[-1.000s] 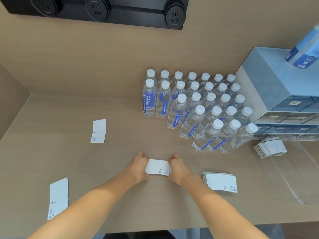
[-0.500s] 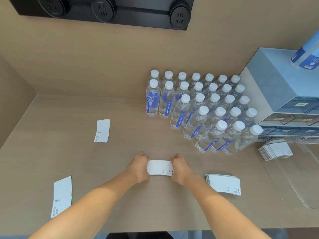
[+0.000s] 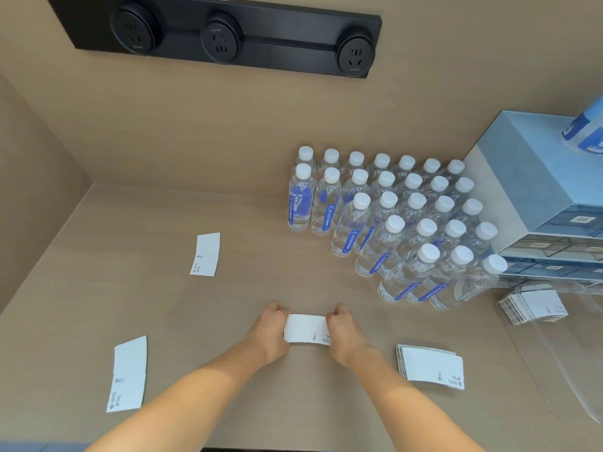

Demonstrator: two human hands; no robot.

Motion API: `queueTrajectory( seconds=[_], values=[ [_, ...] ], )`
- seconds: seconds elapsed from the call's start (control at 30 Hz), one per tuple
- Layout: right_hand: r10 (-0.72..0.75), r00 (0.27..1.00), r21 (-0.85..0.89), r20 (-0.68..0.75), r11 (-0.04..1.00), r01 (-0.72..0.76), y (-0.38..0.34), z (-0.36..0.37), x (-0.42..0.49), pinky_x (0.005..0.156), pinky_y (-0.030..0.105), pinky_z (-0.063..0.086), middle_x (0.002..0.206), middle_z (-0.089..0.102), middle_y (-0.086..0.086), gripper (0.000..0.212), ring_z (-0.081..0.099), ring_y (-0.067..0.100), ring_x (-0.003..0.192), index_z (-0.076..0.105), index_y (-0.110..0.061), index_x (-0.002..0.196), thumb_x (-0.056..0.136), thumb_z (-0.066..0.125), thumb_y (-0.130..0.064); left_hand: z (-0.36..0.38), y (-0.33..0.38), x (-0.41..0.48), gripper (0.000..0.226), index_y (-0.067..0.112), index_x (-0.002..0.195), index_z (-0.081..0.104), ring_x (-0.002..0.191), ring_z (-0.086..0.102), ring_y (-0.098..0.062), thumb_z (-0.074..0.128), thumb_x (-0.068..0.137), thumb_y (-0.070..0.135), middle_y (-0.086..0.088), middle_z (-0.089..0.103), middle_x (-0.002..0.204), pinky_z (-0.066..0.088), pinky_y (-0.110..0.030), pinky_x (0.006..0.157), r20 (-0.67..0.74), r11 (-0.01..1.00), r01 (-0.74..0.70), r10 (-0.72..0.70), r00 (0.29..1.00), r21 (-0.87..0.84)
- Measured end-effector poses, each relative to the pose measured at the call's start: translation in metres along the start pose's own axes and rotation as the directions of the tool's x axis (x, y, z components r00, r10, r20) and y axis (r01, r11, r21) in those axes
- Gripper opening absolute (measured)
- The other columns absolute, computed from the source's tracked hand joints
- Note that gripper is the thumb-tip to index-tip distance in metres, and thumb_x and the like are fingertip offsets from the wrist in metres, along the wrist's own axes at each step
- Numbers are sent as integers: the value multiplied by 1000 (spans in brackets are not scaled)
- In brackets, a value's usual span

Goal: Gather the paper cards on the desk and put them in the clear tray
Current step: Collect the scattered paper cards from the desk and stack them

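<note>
A small stack of white paper cards is squeezed between my left hand and my right hand at the middle front of the desk, each hand gripping one end. Another stack of cards lies to the right of my right hand. A single card lies further back on the left, and another card lies near the front left edge. The clear tray stands at the right, with a pile of cards at its far end.
Several water bottles with white caps stand in rows behind and right of my hands. A blue drawer cabinet sits at the far right, with a blue and white bottle on top. A black socket strip hangs on the back wall.
My hands have stayed at the middle front, pressing the stack's ends slightly closer together. The view has shifted a little, so things sit further right in the frame.
</note>
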State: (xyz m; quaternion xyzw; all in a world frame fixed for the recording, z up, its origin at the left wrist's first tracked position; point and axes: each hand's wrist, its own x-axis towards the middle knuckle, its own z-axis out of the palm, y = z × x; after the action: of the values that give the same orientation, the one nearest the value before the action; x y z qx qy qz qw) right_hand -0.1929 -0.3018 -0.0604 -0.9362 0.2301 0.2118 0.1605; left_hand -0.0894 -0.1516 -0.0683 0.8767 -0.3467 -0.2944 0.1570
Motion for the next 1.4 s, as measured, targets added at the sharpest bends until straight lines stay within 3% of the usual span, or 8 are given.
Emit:
queueTrajectory(
  seconds=[0.13, 0.27, 0.47, 0.83, 1.03, 1.17, 1.3, 1.4],
  values=[
    [3, 1000, -15, 11, 1000, -3, 3, -1, 2, 83, 33, 49, 120, 41, 10, 30, 55, 30, 99, 53, -5, 111, 82, 54, 2, -5, -3, -3, 24, 7, 104, 55, 94, 60, -26, 59, 80, 4, -8, 41, 122, 52, -33, 87, 9, 1000, -13, 13, 1000, -29],
    [28, 997, 29, 68, 999, -30, 0, -11, 7, 89, 33, 52, 119, 42, 8, 43, 57, 28, 103, 54, -14, 117, 77, 68, -12, -19, -15, -3, 28, 8, 105, 54, 98, 60, -28, 63, 79, 9, -8, 42, 122, 44, -23, 82, 56, 1000, -24, 24, 998, -2],
    [68, 998, 47, -18, 997, -67, -40, -38, 30, 86, 35, 51, 108, 49, 8, 19, 56, 32, 106, 54, -10, 97, 83, 61, -22, -74, -54, 3, 35, 7, 113, 55, 110, 55, -33, 61, 78, 3, -11, 45, 121, 49, -38, 93, 97, 996, -17, 8, 995, 84],
    [121, 993, 438, 2, 892, -109, -198, -33, 88, 84, 32, 54, 109, 65, 12, 38, 64, 30, 97, 59, -6, 115, 84, 61, -28, -197, -165, 45, 46, 23, 132, 49, 118, 52, -29, 54, 90, 5, -1, 46, 134, 46, -32, 94, 100, 966, -23, -2, 995, 256],
    [281, 960, 575, 8, 784, -235, -261, -19, 116, 66, 29, 48, 103, 61, 9, 19, 59, 27, 83, 53, -13, 92, 85, 64, -26, -227, -204, 81, 50, 27, 140, 43, 124, 49, -23, 51, 93, 11, 3, 46, 136, 46, -34, 95, 160, 920, -208, 162, 974, 331],
    [409, 912, 625, -24, 719, -305, -290, -3, 128, 87, 34, 48, 119, 47, 8, 36, 49, 29, 112, 54, -8, 113, 85, 64, -28, -232, -218, 100, 66, 37, 147, 30, 123, 48, -23, 49, 92, 7, 4, 41, 137, 48, -39, 93, 220, 902, -284, 220, 950, 326],
    [510, 857, 624, -72, 694, -361, -308, 8, 135, 86, 34, 47, 118, 40, 6, 41, 38, 27, 112, 51, -9, 113, 81, 66, -30, -232, -224, 118, 78, 43, 145, 26, 118, 46, -24, 46, 84, -2, 5, 33, 140, 45, -32, 79, 293, 840, -371, 267, 918, 396],
    [516, 848, 613, -124, 711, -344, -312, 17, 139, 88, 35, 49, 121, 37, 3, 46, 34, 24, 113, 50, -10, 116, 79, 69, -29, -230, -223, 129, 76, 41, 143, 27, 123, 41, -25, 49, 83, -1, 2, 29, 143, 45, -34, 83, 326, 780, -432, 306, 894, 453]
  ],
)
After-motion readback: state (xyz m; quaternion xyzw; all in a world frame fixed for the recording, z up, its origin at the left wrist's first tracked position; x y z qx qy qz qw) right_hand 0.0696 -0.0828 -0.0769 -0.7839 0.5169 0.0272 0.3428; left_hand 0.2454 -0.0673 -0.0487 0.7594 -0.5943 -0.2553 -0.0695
